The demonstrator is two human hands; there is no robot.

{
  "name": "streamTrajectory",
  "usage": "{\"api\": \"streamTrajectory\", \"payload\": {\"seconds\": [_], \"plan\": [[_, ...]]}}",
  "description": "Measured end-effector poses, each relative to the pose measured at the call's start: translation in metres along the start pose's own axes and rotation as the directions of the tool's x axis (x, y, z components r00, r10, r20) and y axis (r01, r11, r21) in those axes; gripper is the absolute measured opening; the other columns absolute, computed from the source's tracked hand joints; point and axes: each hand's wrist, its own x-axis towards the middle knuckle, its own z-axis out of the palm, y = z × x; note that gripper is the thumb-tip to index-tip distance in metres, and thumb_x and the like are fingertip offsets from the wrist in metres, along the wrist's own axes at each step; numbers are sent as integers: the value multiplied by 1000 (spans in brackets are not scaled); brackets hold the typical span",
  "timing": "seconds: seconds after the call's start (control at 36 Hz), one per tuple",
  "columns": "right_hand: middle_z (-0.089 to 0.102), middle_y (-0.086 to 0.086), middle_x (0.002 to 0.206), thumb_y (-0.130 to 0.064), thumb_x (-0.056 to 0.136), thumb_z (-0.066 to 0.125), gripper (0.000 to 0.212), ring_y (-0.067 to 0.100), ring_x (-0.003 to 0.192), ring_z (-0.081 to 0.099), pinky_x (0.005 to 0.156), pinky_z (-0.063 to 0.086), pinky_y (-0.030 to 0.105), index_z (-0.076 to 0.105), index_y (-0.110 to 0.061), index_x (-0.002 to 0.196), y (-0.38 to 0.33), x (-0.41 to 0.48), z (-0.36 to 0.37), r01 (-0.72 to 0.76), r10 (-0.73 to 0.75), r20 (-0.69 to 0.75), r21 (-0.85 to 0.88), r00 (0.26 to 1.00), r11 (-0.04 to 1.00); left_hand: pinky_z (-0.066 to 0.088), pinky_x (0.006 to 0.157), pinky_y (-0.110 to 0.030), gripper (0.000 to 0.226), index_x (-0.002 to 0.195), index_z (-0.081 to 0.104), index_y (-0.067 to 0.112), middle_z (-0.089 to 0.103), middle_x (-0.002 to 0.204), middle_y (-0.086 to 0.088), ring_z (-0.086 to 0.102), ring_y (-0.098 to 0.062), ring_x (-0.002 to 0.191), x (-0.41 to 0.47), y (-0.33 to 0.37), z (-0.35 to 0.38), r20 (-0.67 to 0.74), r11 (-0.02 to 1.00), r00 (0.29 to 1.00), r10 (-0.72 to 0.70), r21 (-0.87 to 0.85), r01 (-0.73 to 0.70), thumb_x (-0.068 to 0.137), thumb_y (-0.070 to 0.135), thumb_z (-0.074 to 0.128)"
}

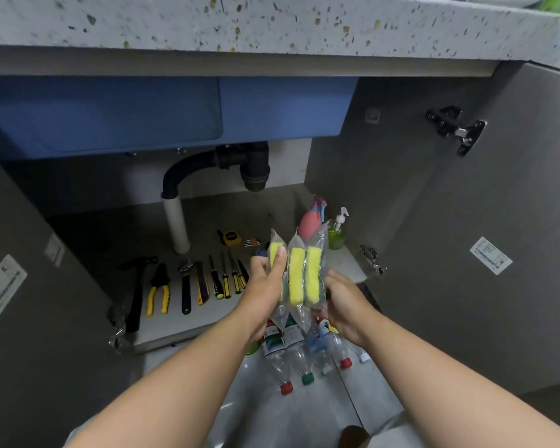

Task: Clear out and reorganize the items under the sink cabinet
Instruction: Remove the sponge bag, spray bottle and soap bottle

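Three yellow sponges in clear plastic wrappers are held up in front of the open sink cabinet. My left hand (267, 282) grips the leftmost wrapped sponge (274, 253), thumb along its front. My right hand (345, 302) holds the other two wrapped sponges (304, 276) from the right side. Inside the cabinet, a row of tools (188, 286) lies on the floor: hammer, yellow pliers, wrench, knife, several screwdrivers. A yellow tape measure (232, 238) sits behind them. A pink spray bottle (309, 221) and a green pump bottle (337, 236) stand at the right.
Several empty plastic bottles (301, 354) with red, green and white caps lie on the floor below my hands. A black drain pipe (207, 163) and white pipe (177, 221) hang under the blue sink basin (110, 114). Both cabinet doors (498, 221) stand open.
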Motion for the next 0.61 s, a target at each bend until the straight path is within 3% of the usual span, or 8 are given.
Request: {"api": "streamTrajectory", "payload": {"seconds": [0.08, 0.22, 0.33, 0.44, 0.61], "plan": [[76, 16, 108, -15, 102, 47, 28, 23, 83, 76, 63, 58, 29, 72, -18, 115, 0, 1, 2, 38, -38, -20, 1, 999, 999, 53, 96, -50, 58, 105, 42, 27, 60, 110, -9, 61, -23, 103, -2, -1, 0, -34, 991, 999, 21, 130, -16, 87, 82, 40], [77, 12, 93, -17, 104, 48, 25, 17, 65, 73, 53, 56, 25, 71, -18, 110, 2, 2, 0, 44, -45, -43, -18, 998, 999, 54, 95, -49, 56, 109, 41, 27, 59, 106, -4, 62, -21, 97, -6, 1, 3, 12, 991, 1000, 10, 134, -11, 88, 78, 46], [77, 12, 103, -21, 102, 52, 23, 28, 88, 75, 75, 62, 41, 66, -22, 120, 1, 2, -1, 48, -54, -53, -114, 997, 992, 61, 90, -44, 53, 117, 41, 28, 70, 115, -3, 74, -16, 97, -8, -2, 4, 88, 998, 996, 21, 57, -26, 85, 59, 71], [77, 5, 103, -19, 100, 50, 27, 27, 98, 73, 92, 58, 49, 66, -28, 120, 2, 5, -4, 54, -105, -139, -326, 985, 944, 61, 89, -48, 46, 115, 44, 26, 71, 110, -6, 75, -18, 94, -7, -3, 4, 39, 998, 998, 54, 12, -55, 89, 52, 71], [77, 3, 96, -16, 96, 47, 26, 25, 95, 73, 93, 57, 50, 69, -23, 110, -1, 3, 0, 35, -124, -188, -420, 974, 907, 62, 85, -47, 41, 112, 46, 28, 70, 108, -5, 74, -18, 93, -9, -3, 7, 1, 998, 998, 63, -20, -63, 90, 57, 67]]}}
